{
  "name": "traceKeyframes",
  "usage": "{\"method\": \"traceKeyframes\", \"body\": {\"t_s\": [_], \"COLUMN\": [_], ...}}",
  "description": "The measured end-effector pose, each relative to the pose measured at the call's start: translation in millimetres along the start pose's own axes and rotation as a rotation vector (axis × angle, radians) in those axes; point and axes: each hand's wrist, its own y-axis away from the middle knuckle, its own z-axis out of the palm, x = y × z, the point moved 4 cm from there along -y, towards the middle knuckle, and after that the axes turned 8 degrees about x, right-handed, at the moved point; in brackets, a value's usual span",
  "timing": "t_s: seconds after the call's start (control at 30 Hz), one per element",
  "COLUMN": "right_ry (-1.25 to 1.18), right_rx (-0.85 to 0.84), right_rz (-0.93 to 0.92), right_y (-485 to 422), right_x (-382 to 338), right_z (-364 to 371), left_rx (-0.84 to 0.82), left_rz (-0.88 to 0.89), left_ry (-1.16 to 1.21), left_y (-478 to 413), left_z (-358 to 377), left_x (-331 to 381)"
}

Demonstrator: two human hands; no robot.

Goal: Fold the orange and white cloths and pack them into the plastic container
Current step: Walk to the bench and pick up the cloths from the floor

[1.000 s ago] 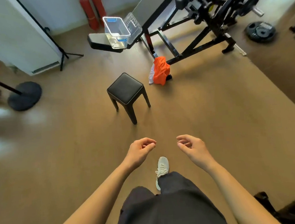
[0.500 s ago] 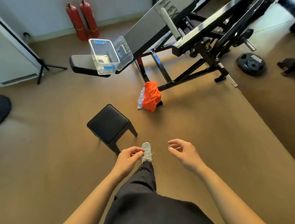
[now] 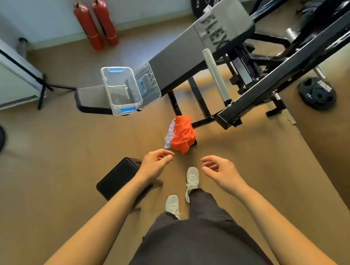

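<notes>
An orange cloth lies crumpled on the brown floor at the foot of a weight bench, with a white cloth bunched against its left side. A clear plastic container with blue clips stands open on the bench's seat end, its lid leaning against its right side. My left hand hovers just below and left of the cloths, fingers loosely curled and holding nothing. My right hand hangs to the right at about the same height, fingers apart and empty.
A black stool stands under my left forearm. The bench and its black steel frame fill the upper right. Two red fire extinguishers lean on the back wall. A weight plate lies at right.
I have walked forward: the cloths, bench and container are closer and lower in view. The stool has slid under my left arm. Both hands stay empty.
</notes>
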Motion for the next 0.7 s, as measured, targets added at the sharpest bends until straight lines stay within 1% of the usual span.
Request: {"method": "traceKeyframes", "body": {"t_s": [0.1, 0.27, 0.43, 0.5, 0.57, 0.7], "right_ry": [0.023, 0.031, -0.031, -0.054, -0.068, -0.094], "right_rx": [-0.048, -0.153, -0.111, -0.068, -0.013, 0.127], "right_rz": [-0.032, -0.081, 0.032, 0.090, 0.160, 0.329], "right_y": [-57.3, -145.7, -209.4, -231.7, -254.9, -309.6], "right_x": [-10.6, -29.7, -48.6, -48.1, -42.0, -9.7], "right_z": [5.9, 41.1, 59.9, 68.0, 77.7, 106.3], "left_rx": [0.025, 0.099, 0.115, 0.076, 0.004, -0.225], "left_rz": [-0.052, -0.103, -0.099, -0.105, -0.114, -0.100], "left_ry": [-0.050, -0.081, -0.120, -0.146, -0.170, -0.208], "left_y": [-42.2, -98.3, -151.8, -179.4, -212.7, -298.1], "left_z": [-10.0, -29.1, -61.4, -71.0, -74.2, -55.8], "left_x": [9.7, 30.9, 57.1, 56.8, 51.6, 20.7]}}
